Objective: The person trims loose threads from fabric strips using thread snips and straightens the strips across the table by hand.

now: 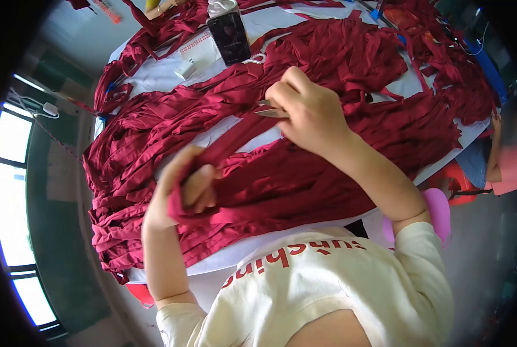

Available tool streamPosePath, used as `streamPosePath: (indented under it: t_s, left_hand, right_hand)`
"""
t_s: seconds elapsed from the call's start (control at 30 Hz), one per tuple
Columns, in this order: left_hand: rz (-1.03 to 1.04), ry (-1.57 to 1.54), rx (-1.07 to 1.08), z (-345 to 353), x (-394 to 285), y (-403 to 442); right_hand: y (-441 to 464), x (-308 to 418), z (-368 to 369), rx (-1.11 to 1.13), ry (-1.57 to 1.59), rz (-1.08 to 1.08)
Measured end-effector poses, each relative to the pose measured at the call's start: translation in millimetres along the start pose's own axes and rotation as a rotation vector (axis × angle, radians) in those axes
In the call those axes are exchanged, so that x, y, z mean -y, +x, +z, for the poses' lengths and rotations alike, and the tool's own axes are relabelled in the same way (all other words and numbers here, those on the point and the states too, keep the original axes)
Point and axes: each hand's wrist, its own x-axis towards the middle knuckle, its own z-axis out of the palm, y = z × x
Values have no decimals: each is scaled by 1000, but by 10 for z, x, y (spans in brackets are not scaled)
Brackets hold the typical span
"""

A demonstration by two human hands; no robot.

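Note:
My left hand (186, 182), slightly blurred, is closed around a dark red fabric strip (229, 141), with a loop of the cloth hanging over the fingers. The strip runs up and to the right from there. At its upper end my right hand (307, 110) grips thread snips (271, 110). Their two metal blades point left, slightly apart, beside or over the strip; whether they touch it I cannot tell. The handle is hidden in the fist. Beneath both hands, long piles of the same red strips (304, 179) cover much of the white table.
A phone (229, 37) leans upright against a container at the back. A white charger plug (185, 69) lies left of it. More red strips (339, 52) heap at the back right. Another person (504, 156) sits at the right edge. Windows (13, 191) line the left wall.

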Motion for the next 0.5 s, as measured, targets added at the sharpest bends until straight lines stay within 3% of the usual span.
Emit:
streamPosePath:
  t_s: [0.07,0.1,0.13,0.3,0.4,0.5]
  left_hand:
    - [56,-5,-179,-153,-132,-215]
    - [98,48,-160,-327,-170,-308]
    - [195,59,-333,-349,-226,-419]
    - [310,284,-448,-1000,-568,-838]
    - [295,358,-631,-965,-539,-932]
    - [16,924,-718,-897,-467,-833]
  right_hand:
    - [-111,-272,56,59,-113,29]
    - [-165,-399,54,100,-155,57]
    - [-217,-525,44,127,-194,71]
    - [-372,-999,-58,207,-177,353]
    - [-309,-1125,-156,172,250,581]
    - [-146,-1094,-429,-116,763,843]
